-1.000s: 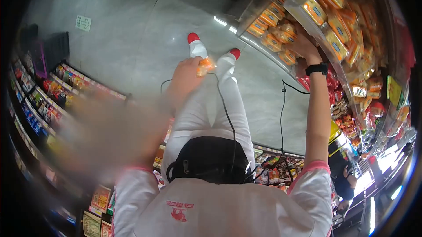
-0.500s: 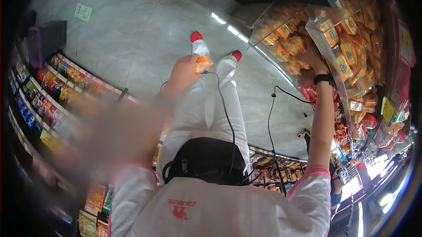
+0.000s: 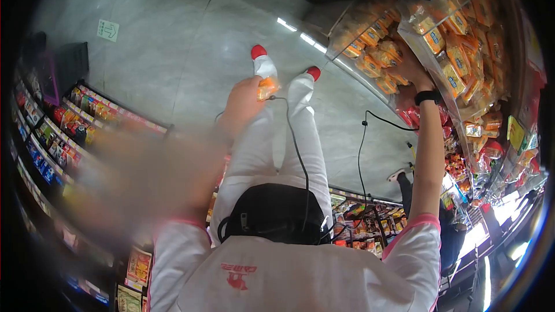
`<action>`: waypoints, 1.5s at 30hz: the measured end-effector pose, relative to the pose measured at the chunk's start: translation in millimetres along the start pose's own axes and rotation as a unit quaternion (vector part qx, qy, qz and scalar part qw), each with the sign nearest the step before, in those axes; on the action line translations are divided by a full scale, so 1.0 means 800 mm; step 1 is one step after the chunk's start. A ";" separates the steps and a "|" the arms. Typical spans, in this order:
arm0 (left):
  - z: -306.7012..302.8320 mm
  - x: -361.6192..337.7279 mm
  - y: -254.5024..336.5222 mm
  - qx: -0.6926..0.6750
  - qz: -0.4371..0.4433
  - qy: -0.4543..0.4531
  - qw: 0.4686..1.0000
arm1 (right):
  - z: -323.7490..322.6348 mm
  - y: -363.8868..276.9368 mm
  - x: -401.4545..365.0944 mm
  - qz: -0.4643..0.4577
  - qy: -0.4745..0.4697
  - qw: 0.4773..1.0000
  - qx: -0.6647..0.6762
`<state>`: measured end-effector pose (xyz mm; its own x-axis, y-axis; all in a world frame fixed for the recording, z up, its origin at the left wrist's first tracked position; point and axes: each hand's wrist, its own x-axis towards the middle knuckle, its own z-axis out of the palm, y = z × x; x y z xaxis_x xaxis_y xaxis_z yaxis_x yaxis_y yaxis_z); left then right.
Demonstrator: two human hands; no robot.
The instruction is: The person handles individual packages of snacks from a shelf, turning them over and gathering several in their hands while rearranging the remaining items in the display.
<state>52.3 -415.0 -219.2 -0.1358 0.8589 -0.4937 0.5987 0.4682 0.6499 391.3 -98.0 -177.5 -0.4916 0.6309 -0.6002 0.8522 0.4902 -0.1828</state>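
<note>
An orange-wrapped snack packet [image 3: 267, 89] is held in the closed fingers of my left hand [image 3: 245, 102], above my legs. On the right, my right hand [image 3: 410, 68] reaches into a clear bin [image 3: 413, 43] of similar orange packets [image 3: 386, 56]. A black band circles that wrist. Packets and the clear divider partly cover its fingers, so their grip cannot be made out.
Snack shelves [image 3: 124, 116] curve along the left side. A black cable [image 3: 298, 150] hangs by a black waist bag [image 3: 272, 211]. Another person's dark-clothed leg [image 3: 406, 190] shows at lower right. A floor arrow sign [image 3: 108, 30] lies upper left.
The view has shifted slightly. My left hand still holds its packet and my right hand remains in the bin. More of the other person's leg and shoe now shows at lower right.
</note>
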 end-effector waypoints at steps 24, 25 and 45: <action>0.022 -0.009 -0.013 0.050 0.009 -0.008 0.999 | -0.010 -0.017 0.000 -0.001 -0.032 0.999 -0.002; 0.023 -0.010 -0.012 0.051 0.005 -0.012 0.999 | -0.011 -0.016 -0.001 -0.004 -0.032 0.999 0.001; -0.009 -0.012 0.034 0.112 0.037 -0.007 0.993 | 0.014 -0.044 -0.026 0.094 -0.006 0.994 0.061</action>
<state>64.2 -409.4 -193.1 -0.0744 0.8855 -0.4587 0.7674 0.3445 0.5407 373.6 -135.5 -167.4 -0.3211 0.6970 -0.6411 0.9442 0.2879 -0.1600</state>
